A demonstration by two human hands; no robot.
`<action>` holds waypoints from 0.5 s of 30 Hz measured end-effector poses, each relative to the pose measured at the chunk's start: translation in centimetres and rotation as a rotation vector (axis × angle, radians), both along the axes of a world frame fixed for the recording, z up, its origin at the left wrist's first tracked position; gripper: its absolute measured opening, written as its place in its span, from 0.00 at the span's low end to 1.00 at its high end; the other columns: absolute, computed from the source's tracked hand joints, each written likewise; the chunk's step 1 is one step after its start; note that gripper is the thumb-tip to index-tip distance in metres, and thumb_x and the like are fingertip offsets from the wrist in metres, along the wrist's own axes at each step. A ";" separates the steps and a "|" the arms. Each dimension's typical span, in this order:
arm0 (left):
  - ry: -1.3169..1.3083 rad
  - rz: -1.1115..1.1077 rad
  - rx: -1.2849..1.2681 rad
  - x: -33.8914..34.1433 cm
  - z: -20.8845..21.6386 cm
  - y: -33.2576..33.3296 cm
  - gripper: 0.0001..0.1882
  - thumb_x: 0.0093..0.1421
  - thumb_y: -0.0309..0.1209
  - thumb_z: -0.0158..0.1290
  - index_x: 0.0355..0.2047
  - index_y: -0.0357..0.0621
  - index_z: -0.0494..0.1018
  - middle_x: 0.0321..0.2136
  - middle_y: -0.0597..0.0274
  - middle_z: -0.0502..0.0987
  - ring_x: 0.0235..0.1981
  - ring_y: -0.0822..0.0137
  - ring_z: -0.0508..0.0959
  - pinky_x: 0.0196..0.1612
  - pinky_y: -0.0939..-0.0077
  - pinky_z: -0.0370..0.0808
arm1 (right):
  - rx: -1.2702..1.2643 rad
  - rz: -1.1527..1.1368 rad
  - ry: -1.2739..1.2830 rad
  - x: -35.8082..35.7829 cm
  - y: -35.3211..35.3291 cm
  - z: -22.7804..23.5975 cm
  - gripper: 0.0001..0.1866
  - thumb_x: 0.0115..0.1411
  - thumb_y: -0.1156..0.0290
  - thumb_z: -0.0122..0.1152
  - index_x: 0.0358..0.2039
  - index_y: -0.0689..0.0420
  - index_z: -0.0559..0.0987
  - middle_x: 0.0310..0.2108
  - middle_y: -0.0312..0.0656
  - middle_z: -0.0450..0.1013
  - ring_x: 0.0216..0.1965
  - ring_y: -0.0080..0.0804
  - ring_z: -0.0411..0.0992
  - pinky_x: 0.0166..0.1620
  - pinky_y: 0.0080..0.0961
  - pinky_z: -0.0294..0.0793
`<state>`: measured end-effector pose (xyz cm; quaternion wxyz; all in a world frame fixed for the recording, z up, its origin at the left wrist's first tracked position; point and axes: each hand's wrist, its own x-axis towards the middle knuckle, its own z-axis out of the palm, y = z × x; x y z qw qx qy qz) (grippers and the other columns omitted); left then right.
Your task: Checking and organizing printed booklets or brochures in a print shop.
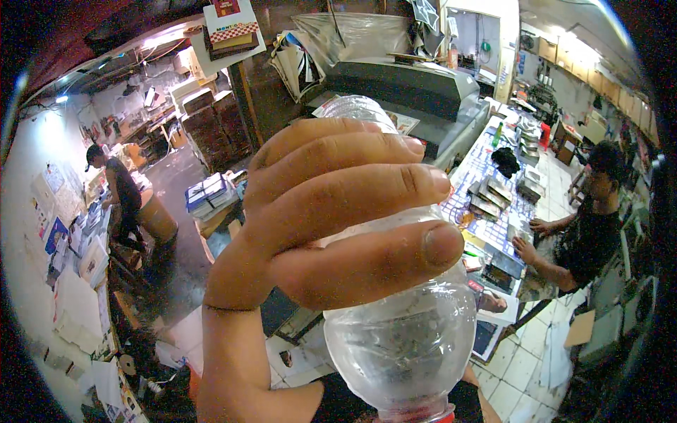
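A clear plastic bottle (400, 345) fills the middle of the head view, very near to me. Its ribbed base points up and away, while its narrow neck, with a red ring, points down toward me at the lower edge. Around the bottle's middle, my left hand (338, 204) is closed, with fingers across the far side and thumb on the side near the neck. The left forearm rises from the lower edge. My right hand does not show; only a strip of skin appears beside dark clothing at the lower right.
At right, a person in dark clothes sits at a long table (458, 187) bearing stacked blocks, papers and a green bottle. Behind my hand stands a large grey machine (402, 88). Another person stands at a paper-covered bench on the left, near a book stack (209, 195).
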<state>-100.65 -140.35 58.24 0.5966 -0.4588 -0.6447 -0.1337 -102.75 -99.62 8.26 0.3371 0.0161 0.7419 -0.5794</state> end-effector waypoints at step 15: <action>0.027 -0.005 -0.038 -0.7 0.2 -0.7 0.43 0.42 0.27 0.73 0.55 0.56 0.61 0.44 0.57 0.77 0.41 0.51 0.80 0.42 0.57 0.79 | 0.004 -0.039 -0.069 -0.4 -0.3 0.4 0.17 0.59 0.70 0.70 0.46 0.65 0.80 0.30 0.42 0.79 0.26 0.29 0.77 0.28 0.26 0.79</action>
